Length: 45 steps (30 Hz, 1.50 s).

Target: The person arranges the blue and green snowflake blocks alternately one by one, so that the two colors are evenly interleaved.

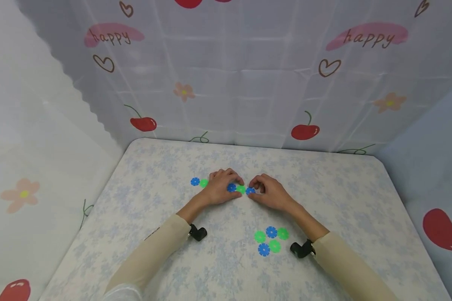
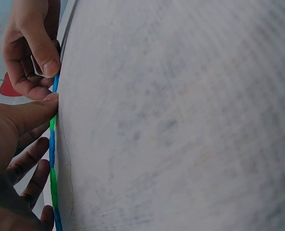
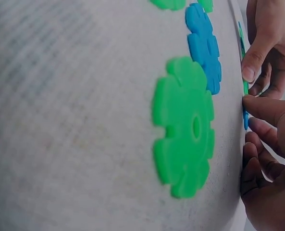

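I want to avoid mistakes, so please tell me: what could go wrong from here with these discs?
The right hand pinches the blue end disc; it might slip.
The left hand holds the green disc beside it and covers part of the row, so a shift there might go unseen.
The loose discs lie near the right wrist camera, which might brush them.

Head view looks down from above; close wrist views skim the tabletop [image 1: 218,255], sharing the disc row [image 2: 52,150].
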{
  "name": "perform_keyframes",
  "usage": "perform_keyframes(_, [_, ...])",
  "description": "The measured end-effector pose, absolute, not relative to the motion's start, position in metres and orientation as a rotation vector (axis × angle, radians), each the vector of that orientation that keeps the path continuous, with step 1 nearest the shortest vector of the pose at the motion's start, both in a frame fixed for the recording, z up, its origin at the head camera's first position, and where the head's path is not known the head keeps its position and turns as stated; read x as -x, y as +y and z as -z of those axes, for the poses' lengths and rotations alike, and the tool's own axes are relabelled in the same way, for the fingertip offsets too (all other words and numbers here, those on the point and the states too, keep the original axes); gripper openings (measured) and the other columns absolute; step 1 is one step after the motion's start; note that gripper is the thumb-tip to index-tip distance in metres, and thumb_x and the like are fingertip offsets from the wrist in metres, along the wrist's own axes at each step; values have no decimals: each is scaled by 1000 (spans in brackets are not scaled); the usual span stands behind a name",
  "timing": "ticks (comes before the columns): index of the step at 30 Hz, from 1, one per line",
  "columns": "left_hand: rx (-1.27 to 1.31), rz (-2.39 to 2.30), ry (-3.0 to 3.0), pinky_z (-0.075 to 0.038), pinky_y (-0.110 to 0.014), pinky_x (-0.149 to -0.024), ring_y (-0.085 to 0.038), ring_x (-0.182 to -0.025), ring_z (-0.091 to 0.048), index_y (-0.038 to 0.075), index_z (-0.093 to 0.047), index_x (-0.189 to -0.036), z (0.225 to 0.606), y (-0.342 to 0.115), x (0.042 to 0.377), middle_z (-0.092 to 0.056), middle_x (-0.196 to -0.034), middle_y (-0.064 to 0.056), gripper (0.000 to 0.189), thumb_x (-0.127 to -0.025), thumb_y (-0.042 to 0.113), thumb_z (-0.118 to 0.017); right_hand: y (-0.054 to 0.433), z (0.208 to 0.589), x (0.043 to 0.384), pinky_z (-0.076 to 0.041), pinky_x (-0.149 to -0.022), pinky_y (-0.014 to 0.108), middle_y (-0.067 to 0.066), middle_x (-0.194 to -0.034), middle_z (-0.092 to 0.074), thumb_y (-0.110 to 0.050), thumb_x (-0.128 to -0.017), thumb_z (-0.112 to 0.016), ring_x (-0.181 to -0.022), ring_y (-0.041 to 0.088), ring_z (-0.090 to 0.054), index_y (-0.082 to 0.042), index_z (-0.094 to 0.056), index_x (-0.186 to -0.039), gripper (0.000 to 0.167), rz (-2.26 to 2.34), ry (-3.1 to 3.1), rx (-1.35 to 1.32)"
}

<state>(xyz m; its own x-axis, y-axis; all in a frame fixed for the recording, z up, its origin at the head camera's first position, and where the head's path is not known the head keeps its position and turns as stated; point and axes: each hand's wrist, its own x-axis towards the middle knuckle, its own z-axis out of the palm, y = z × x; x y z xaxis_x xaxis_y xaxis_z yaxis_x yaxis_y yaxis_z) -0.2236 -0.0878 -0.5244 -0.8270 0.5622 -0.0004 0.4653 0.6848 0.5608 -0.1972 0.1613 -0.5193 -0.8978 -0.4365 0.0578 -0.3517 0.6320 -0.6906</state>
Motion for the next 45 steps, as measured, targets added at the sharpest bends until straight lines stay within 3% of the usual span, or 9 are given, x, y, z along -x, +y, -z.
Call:
perform_keyframes(7, [-835,-818,2728,-25,-68,-119,-30,-131,-53,28,-72,-125,525,-85,224,-61,-140,0,29,-99,38,-79,175,517,188,-54,-80,27,9,-114,-71,-21,-100,-78,-88,12,-63,-9,-71,-124,28,1193,2680,671])
perform_keyframes(15, [-816,-781,2739,-25,-67,-118,-30,-131,-52,28,-72,-124,518,-81,221,-61,-140,0,29,-98,41,-78,197,508,149,-54,-83,29,-1,-105,-71,-26,-99,-80,-92,12,-62,-16,-73,-115,21,1080,2569,786])
perform_keyframes(24, [-865,-766,2766,-28,-66,-117,-28,-132,-53,31,-72,-123,521,-70,220,-63,-137,2,31,-97,47,-78,199,509,109,-48,-93,33,-8,-112,-71,-32,-96,-83,-104,14,-56,-24,-75,-112,19,1008,2537,904])
perform_keyframes(32, [-893,-773,2748,-31,-63,-115,-27,-130,-55,31,-72,-125,524,-57,220,-65,-136,3,32,-98,45,-78,195,508,101,-50,-97,35,-13,-112,-68,-33,-98,-81,-108,8,-54,-28,-75,-110,14,962,2524,928])
perform_keyframes(45, [-918,-801,2761,-32,-64,-114,-28,-126,-55,30,-74,-119,527,-54,218,-64,-135,1,23,-99,40,-78,192,509,101,-50,-96,33,-11,-109,-69,-30,-98,-81,-107,11,-55,-26,-73,-106,12,1000,2484,901])
